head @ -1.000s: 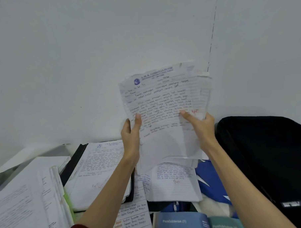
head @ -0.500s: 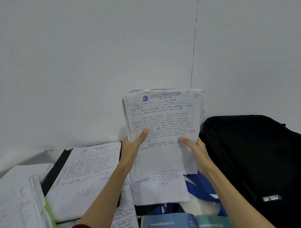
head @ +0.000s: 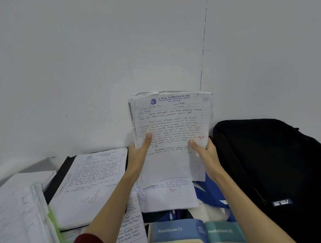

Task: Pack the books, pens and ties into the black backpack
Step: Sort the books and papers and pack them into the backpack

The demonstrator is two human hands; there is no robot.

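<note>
A stack of handwritten lined papers (head: 171, 124) stands upright in front of the white wall, its lower edge down among the papers on the desk. My left hand (head: 139, 155) grips its left side with the thumb on the front page. My right hand (head: 205, 150) grips its right side the same way. The black backpack (head: 279, 171) lies just to the right, almost touching my right hand. An open blue and teal book (head: 188, 234) lies at the bottom centre. No pens or ties are visible.
More written sheets on a black folder (head: 92, 183) lie left of centre. A thick pile of papers (head: 18, 215) fills the lower left. Blue cloth or plastic (head: 209, 194) shows between the loose sheets and the backpack. The wall stands close behind.
The paper stack has come down from mid-air and turned upright, its pages now squared together. Both hands moved down with it, still gripping its sides.
</note>
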